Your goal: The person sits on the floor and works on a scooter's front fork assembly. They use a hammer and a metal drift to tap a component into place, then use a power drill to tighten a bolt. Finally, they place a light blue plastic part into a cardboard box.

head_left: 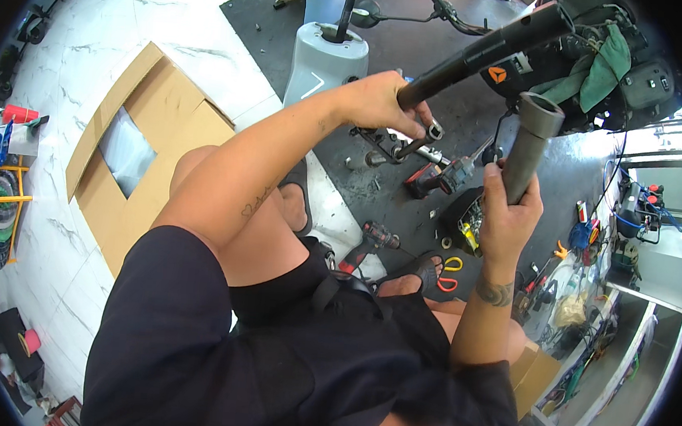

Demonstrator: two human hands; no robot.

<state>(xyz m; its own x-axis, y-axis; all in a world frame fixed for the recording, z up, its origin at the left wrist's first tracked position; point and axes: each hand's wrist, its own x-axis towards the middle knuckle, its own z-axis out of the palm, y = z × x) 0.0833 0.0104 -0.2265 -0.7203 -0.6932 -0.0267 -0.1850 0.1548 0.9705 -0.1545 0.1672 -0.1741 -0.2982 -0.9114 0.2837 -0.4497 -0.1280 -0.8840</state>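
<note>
My left hand (386,103), reaching out to the middle, is closed round the lower end of a long black metal tube (481,60), which slants up to the right. Just under those fingers is a dark metal tool with a ring-like end (434,131); whether the hand touches it I cannot tell. My right hand (508,222) grips a grey metal pipe (529,148) from below. The pipe stands nearly upright, its wider hollow end on top, apart from the black tube. Below the hands, a red-and-black cordless power tool (440,177) lies on the dark mat.
A grey-blue shell-like part (329,56) with a black rod stands beyond my left arm. Flattened cardboard (178,92) lies left. A black vehicle part with cables (592,73) is at far right. Near my feet are a second cordless tool (366,247), a black bin (463,214) and yellow-and-red-handled scissors (450,274).
</note>
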